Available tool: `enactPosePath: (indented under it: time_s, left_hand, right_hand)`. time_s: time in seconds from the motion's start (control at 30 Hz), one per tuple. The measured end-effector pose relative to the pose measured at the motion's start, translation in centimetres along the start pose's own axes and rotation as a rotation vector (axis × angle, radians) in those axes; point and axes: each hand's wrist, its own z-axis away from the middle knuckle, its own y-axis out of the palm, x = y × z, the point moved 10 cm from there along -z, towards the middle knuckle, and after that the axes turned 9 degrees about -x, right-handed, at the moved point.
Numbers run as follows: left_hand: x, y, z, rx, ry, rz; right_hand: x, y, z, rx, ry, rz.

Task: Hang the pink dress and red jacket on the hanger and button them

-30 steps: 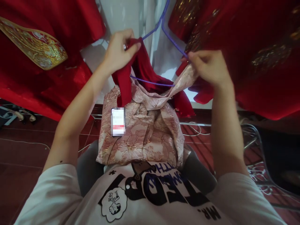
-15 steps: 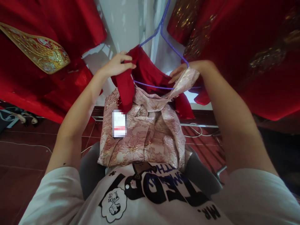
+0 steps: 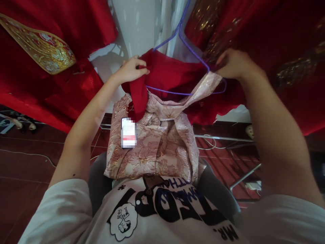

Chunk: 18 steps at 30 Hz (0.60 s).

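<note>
A pink and gold brocade garment (image 3: 154, 145) with a red lining (image 3: 172, 73) lies across my lap, its top draped on a purple wire hanger (image 3: 182, 37). My left hand (image 3: 132, 69) pinches the red shoulder strap at the hanger's left end. My right hand (image 3: 233, 64) grips the fabric at the hanger's right end, where a pink brocade strap (image 3: 203, 89) runs up to it. A phone (image 3: 128, 133) rests on the garment, near my left knee.
Red embroidered garments hang on both sides, one with a gold panel (image 3: 43, 47) at the left and one (image 3: 279, 51) at the right. A white wall (image 3: 142, 27) stands behind. The floor is dark red tile (image 3: 30, 162) with cables (image 3: 215, 142) and a metal chair leg (image 3: 243, 178).
My right hand has moved right and up, pulling the red fabric out over the hanger's right end. My left hand stays on the left strap. The view has shifted slightly.
</note>
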Motion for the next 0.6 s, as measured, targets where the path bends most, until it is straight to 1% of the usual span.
enactPosePath:
  time_s: [0.07,0.1,0.17,0.23,0.3,0.37,0.43,0.5,0.53,0.6]
  left_hand:
    - [-1.0,0.4,0.6,0.097,0.033,0.056]
    - [-1.3,0.4,0.8,0.119,0.036,0.067]
    - [-1.3,0.2,1.0,0.108,0.021,0.044]
    - [-1.3,0.3,1.2,0.093,0.018,0.021]
    - [-1.3,0.3,1.3,0.071,0.016,0.008]
    - [-1.2,0.3,1.4,0.052,0.019,-0.003]
    - [-1.2,0.4,1.5,0.056,0.026,-0.01]
    - [-1.2,0.5,1.6,0.067,0.032,-0.014]
    - [-1.2,0.5,1.6,0.07,0.033,-0.014]
    - [-1.2,0.5,1.7,0.07,0.035,-0.018]
  right_hand:
    - [-1.6,-0.7,-0.1,-0.022,0.015,0.04]
    - [-2.4,-1.2,-0.1,-0.044,0.026,0.053]
    - [-3.9,-2.3,-0.1,-0.095,0.052,0.054]
    - [-4.8,-3.6,0.1,-0.147,0.063,0.023]
    - [-4.6,-4.4,0.6,-0.156,0.056,-0.017]
    - [-4.2,-4.3,1.3,-0.087,0.099,-0.048]
    - [-3.8,-3.9,2.2,-0.017,0.192,-0.092]
    - [-3.2,-3.4,2.9,0.007,0.25,-0.184]
    - [-2.7,-3.0,3.2,0.022,0.252,-0.239]
    - [-1.8,-1.8,3.5,0.067,0.209,-0.304]
